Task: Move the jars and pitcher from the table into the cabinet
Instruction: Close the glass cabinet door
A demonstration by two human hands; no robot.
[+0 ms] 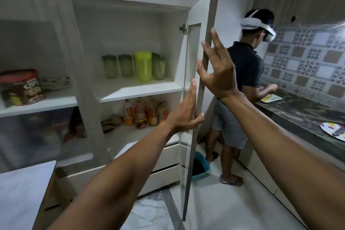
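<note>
Green jars (110,68) and pitcher (143,68) shelved at back; left hand (183,112), right hand (217,73), fingers spread flat (gripping nothing), bracket cabinet door (202,84) edge, likely to shut it.

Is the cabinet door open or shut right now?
Open. The cabinet door stands swung out edge-on, with the shelf holding the yellow-green pitcher exposed. The left hand and right hand lie flat against it.

dim indoor light | soft overall blur | wide-angle bending at edges | glare upper right
</note>
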